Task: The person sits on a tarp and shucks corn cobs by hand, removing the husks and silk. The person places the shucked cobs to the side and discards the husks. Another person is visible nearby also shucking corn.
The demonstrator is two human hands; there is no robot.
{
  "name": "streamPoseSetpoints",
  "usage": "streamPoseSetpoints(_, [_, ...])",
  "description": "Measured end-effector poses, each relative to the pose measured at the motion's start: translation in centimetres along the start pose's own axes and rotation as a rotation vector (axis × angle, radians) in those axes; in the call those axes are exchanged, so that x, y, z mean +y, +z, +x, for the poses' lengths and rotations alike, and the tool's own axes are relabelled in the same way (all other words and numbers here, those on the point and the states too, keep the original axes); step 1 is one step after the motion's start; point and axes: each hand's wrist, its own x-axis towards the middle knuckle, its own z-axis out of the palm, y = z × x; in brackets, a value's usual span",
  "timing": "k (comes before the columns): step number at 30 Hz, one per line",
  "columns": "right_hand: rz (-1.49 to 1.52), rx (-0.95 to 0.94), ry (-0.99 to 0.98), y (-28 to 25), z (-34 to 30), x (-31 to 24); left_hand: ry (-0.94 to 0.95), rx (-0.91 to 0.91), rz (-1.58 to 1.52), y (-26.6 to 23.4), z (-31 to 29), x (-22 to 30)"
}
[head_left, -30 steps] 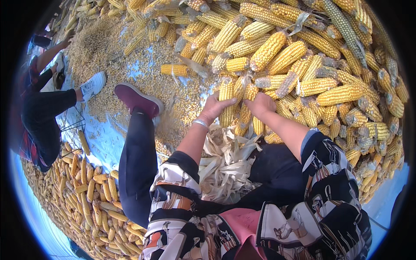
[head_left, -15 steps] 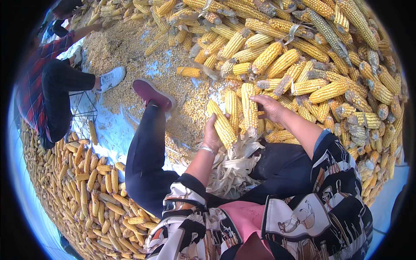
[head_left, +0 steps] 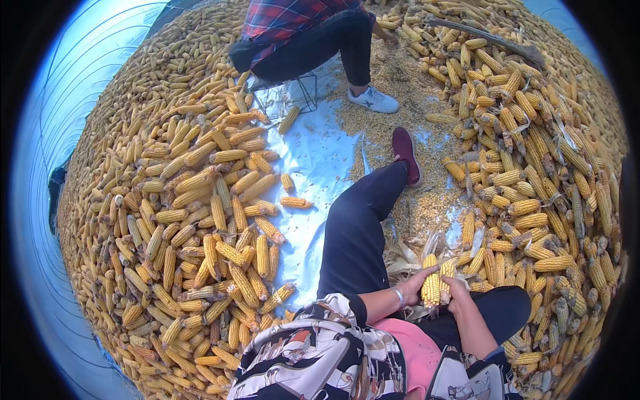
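Low on the right, over my lap, my left hand (head_left: 412, 287) is closed around a yellow corn cob (head_left: 431, 283) with its husk off. Close against its right side is another corn cob (head_left: 447, 269), gripped by my right hand (head_left: 459, 295). The two cobs stand nearly upright, side by side, and seem to touch. Pale dry husks (head_left: 399, 261) lie just beyond my left hand, between my legs. Parts of my fingers are hidden behind the cobs.
A large heap of cobs (head_left: 193, 247) fills the left, another (head_left: 533, 220) the right. Between them, loose kernels (head_left: 427, 213) and white sheeting (head_left: 300, 247) cover the ground. A person in a plaid shirt (head_left: 300, 20) sits on a wire-legged stool (head_left: 303, 93) ahead. A broom (head_left: 493, 41) lies far right.
The view has swung left, showing more of the left heap and the other person. My hands have come closer together with their cobs, which now stand side by side.
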Motion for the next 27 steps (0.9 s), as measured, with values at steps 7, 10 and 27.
streamPoseSetpoints(7, [-0.612, -0.564, -0.958, 28.6, -10.5, -9.1, 0.885, -0.284, -0.162, 2.2, -23.3, 15.7])
streamPoseSetpoints(10, [-0.544, -0.967, -1.160, 42.4, -19.8, -11.7, 1.448, -0.793, 0.018, 2.7, -40.0, 22.7])
streamPoseSetpoints(27, [-1.521, 0.317, -0.522, 1.5, -0.9, 0.9, 0.187, 0.148, 1.138, -0.8, -6.6, 6.5])
